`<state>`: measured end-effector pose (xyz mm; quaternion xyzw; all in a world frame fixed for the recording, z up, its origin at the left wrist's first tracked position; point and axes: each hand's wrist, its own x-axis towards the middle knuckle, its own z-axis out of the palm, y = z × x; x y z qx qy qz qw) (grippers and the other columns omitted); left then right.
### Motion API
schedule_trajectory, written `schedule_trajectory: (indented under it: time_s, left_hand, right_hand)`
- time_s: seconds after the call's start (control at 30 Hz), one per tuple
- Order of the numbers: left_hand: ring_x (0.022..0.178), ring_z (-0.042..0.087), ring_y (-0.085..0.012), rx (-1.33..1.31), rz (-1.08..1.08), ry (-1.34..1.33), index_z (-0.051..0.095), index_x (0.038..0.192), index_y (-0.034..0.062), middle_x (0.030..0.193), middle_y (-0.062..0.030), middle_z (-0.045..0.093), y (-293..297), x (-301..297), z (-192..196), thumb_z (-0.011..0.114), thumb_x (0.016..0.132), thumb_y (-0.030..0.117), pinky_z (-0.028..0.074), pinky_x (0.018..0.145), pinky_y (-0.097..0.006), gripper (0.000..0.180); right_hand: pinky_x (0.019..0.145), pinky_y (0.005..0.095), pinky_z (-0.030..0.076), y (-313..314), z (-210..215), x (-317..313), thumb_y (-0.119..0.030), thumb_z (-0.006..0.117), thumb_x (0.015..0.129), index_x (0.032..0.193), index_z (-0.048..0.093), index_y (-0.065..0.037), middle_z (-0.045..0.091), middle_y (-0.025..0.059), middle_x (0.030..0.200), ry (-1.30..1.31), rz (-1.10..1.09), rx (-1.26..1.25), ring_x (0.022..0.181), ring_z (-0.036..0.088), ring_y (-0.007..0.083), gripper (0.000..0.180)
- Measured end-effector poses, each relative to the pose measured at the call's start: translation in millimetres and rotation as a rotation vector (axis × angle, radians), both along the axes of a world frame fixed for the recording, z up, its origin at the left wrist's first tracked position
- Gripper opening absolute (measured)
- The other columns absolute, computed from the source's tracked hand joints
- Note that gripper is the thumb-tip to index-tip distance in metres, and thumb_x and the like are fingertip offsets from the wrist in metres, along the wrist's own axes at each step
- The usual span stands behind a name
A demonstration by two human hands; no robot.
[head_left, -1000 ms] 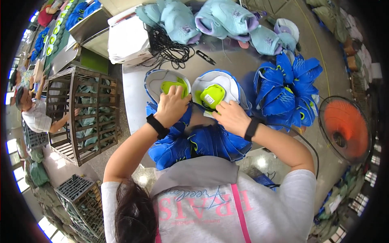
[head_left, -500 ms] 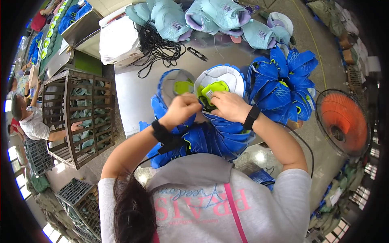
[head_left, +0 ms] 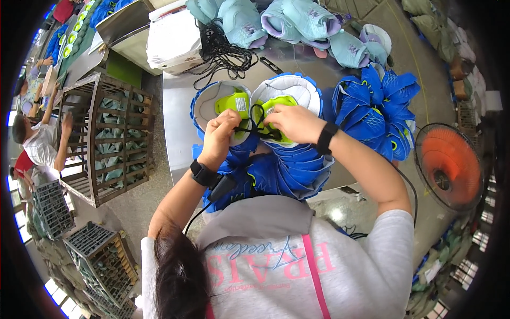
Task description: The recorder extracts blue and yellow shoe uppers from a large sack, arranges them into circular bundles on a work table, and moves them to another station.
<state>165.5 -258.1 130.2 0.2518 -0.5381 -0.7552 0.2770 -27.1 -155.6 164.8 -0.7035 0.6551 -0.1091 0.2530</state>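
Observation:
A looped black cord runs between two blue shoe uppers with white linings and lime-green tongues. My left hand, fingers pinched, grips one side of the cord over the left shoe upper. On the other side, my right hand pinches the cord over the right shoe upper. The cord's loop stands up between my hands, and its crossing lies at the middle. Below my wrists, a fanned stack of blue uppers curves along the table's near edge.
Another bundle of blue uppers sits at the right. Pale aqua shoes line the far edge, near tangled black cords and thread snips. An orange fan stands right; a slatted crate and a person are left.
My hands have moved apart, and the black cord's loop now shows between them. The left shoe upper has come closer beside the right one. The view has shifted slightly.

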Motion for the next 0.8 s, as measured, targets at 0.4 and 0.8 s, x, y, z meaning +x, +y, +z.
schedule_trajectory:
  time_s: [0.4, 0.8]
  left_hand:
    - [0.089, 0.044, -0.0105, -0.129, -0.309, 0.081, 0.056, 0.085, 0.0016, 0.096, -0.0045, 0.051, 9, 4, 5, 0.055, 0.080, 0.004, 0.035, 0.078, -0.022, 0.005]
    - [0.072, 0.046, -0.0075, -0.329, -0.335, -0.269, 0.052, 0.081, 0.0004, 0.078, -0.0002, 0.047, 6, -2, 1, 0.058, 0.082, 0.006, 0.039, 0.065, -0.022, 0.008]
  right_hand:
    - [0.067, 0.0412, 0.045, -12, -11, 13, -0.016, 0.055, 0.075, 0.088, 0.058, -0.008, 0.059, 0.0119, 0.081, 0.026, 0.011, 0.063, 0.079, 0.057, 0.0316, 0.016]
    - [0.068, 0.0386, 0.044, -6, -12, -6, -0.013, 0.053, 0.075, 0.084, 0.055, -0.002, 0.058, 0.0163, 0.083, -0.152, 0.021, 0.128, 0.079, 0.057, 0.0318, 0.014]
